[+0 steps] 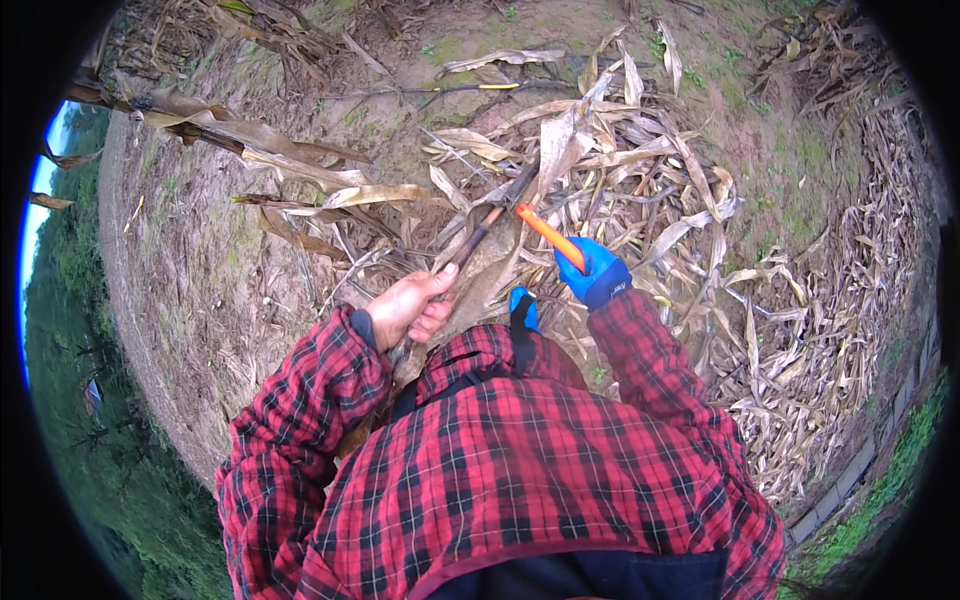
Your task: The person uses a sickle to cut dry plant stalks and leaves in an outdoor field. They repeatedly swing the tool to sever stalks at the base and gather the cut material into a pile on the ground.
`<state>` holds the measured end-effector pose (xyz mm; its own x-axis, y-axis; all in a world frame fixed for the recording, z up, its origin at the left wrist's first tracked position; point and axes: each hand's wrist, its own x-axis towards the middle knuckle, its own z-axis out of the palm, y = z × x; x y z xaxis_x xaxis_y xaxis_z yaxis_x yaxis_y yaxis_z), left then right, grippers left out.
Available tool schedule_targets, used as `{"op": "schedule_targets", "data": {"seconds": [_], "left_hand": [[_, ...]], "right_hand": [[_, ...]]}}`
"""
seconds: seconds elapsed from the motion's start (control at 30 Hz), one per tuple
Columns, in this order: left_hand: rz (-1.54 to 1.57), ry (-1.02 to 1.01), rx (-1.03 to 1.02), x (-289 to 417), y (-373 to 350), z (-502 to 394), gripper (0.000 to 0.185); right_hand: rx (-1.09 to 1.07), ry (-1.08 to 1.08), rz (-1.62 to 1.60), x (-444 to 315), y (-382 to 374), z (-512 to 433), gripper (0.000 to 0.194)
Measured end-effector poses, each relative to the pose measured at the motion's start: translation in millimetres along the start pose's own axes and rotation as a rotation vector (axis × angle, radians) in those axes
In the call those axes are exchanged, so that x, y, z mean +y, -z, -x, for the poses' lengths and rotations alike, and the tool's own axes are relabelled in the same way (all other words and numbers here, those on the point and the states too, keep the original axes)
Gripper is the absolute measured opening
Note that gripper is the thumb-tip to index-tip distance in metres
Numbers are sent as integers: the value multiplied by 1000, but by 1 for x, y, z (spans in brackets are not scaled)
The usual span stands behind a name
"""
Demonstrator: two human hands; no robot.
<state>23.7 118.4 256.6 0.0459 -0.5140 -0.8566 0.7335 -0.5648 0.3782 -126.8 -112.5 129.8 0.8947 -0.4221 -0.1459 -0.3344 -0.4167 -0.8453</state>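
My bare left hand [418, 305] is closed around a dry corn stalk [474, 244] with brown, withered leaves, which slants up and away to the right. My right hand [595, 274], in a blue work glove, grips the orange handle [551, 236] of a tool. The far end of that handle lies close to the stalk; whether they touch I cannot tell, and the tool's head is not clearly visible. Beyond both hands, a pale dry leaf [559, 146] hangs along the upper part of the stalk. The tip of a blue shoe [525, 307] shows between my arms.
Dry corn leaves [660, 180] litter the soil ahead and to the right, with a long heap of dry stalks [825, 337] further right. More withered stalks [247, 150] lean in from the left. A concrete edging [855, 469] runs along the lower right beside grass.
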Motion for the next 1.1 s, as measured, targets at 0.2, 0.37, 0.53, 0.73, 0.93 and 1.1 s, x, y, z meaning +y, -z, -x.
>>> {"op": "schedule_targets", "data": {"seconds": [0.2,0.37,0.53,0.73,0.93,1.1], "left_hand": [[-134,93,-68,-26,-16,53,43],[-394,-464,539,7,38,175,37],[-1148,-417,814,-12,102,54,43],[-1329,-373,601,25,-9,-87,45],[-1629,-779,711,18,-28,-63,70],[-1745,-903,830,-22,19,-26,72]], "right_hand": [[-197,143,488,47,45,-19,31],[122,-743,415,234,168,36,37],[-167,-313,815,231,129,25,46],[-195,-556,-1428,-19,-8,-32,40],[113,-561,-1616,-29,7,-67,35],[372,-565,-1628,39,27,-65,36]]}}
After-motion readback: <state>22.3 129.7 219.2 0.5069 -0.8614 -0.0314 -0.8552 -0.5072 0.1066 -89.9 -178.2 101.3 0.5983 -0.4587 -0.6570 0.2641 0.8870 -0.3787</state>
